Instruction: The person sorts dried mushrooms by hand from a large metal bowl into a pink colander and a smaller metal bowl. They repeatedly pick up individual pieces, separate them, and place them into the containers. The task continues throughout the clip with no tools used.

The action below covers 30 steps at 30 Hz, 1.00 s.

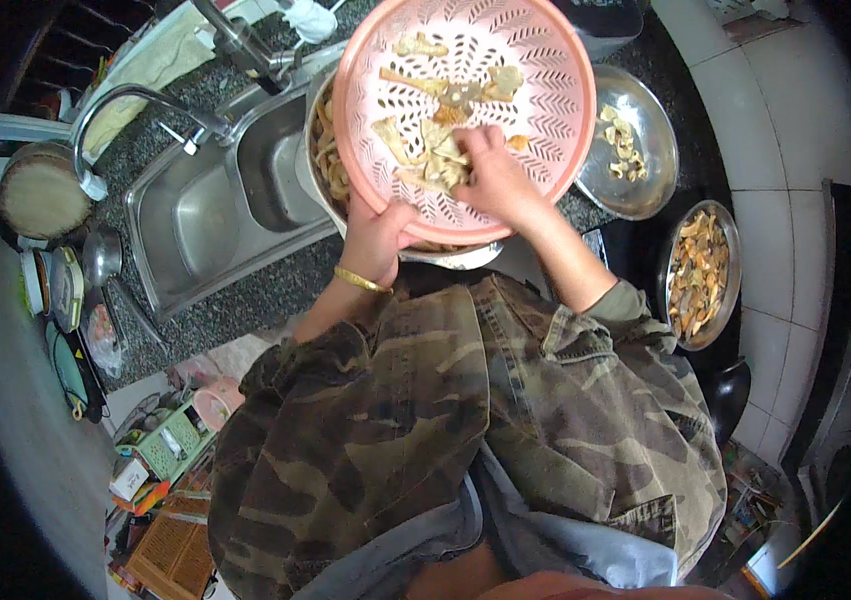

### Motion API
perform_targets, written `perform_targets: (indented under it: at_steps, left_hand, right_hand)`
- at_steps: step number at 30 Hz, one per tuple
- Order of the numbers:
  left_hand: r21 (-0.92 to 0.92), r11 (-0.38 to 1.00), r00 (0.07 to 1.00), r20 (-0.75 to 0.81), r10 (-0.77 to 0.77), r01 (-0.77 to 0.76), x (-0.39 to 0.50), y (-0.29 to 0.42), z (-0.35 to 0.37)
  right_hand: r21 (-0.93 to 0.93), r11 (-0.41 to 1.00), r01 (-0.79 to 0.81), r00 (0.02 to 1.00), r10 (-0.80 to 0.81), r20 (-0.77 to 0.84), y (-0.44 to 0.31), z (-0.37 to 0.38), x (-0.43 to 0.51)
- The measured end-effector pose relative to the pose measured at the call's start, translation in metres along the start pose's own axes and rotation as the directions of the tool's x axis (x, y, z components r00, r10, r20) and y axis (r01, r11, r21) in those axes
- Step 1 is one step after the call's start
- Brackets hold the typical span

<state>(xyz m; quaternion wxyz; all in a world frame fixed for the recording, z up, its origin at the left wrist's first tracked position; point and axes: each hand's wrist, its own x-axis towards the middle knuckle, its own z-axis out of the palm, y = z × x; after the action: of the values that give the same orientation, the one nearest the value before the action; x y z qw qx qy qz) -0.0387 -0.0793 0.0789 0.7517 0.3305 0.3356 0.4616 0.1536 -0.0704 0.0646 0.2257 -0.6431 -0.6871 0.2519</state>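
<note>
A round pink plastic colander is tilted over a wide pot that holds more brownish pieces. My left hand, with a gold-coloured bracelet at the wrist, grips the colander's lower left rim. Inside the colander my right hand has its fingers curled on a cluster of pale, wrinkled pieces that look like dried mushrooms. Several more such pieces are scattered over its perforated bottom. The fingertips of my right hand are partly hidden by the pieces.
Left of the pot is a double-bowl steel sink with a curved faucet. To the right, a steel bowl holds a few pale pieces, and another steel dish is full of brown and orange pieces. A ladle lies at the left.
</note>
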Motion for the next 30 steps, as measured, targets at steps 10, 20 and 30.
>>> perform_targets:
  at_steps: [10,20,30]
  left_hand:
    - [-0.039,0.992,0.992,-0.024,-0.121,0.120,-0.010,0.011,0.010]
    - [-0.069,0.990,0.992,-0.016,-0.123,0.122,-0.009,0.007,0.002]
    - [-0.077,0.991,0.994,-0.023,-0.108,0.106,-0.006,0.005,0.003]
  right_hand:
    - [0.994,-0.103,-0.044,0.990,0.126,0.057,-0.014,-0.045,0.045]
    - [0.969,0.248,0.008,0.961,0.264,-0.076,0.003,-0.077,0.021]
    - [0.196,0.974,0.116,0.717,0.055,-0.695,0.030,-0.088,-0.011]
